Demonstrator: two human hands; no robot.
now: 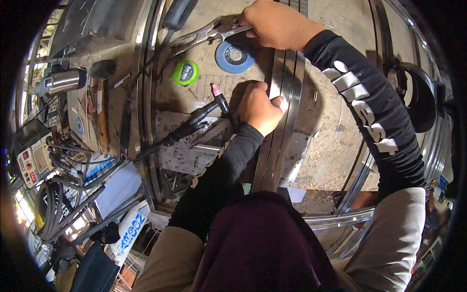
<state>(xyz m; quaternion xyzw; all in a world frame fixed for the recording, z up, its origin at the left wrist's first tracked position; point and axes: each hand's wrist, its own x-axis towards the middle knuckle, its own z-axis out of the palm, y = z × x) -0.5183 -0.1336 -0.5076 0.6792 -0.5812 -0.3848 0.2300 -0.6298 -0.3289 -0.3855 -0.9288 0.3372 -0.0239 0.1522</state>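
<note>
My right hand point(277, 24), at the far side of the table, is closed around one end of a pair of silver locking pliers point(206, 35) that extends to the left. Nearer to me, my left hand point(260, 108) has its fingers curled against a long steel tube point(278, 131), the thumb lying at the tube's edge. Just left of that hand lies a black welding torch point(199, 116) with a pink nozzle. Between the pliers and my left hand sits a blue-grey flap disc point(234, 57). A green tape measure point(186, 72) rests left of the disc.
Steel rails run along the table's left side point(145, 97) and right side point(384, 34). A drilled metal plate point(177, 160) lies under the torch. At left stand a welding machine point(36, 158), coiled cables point(51, 209) and a metal flask point(63, 82). A dark welding mask point(418, 97) is at right.
</note>
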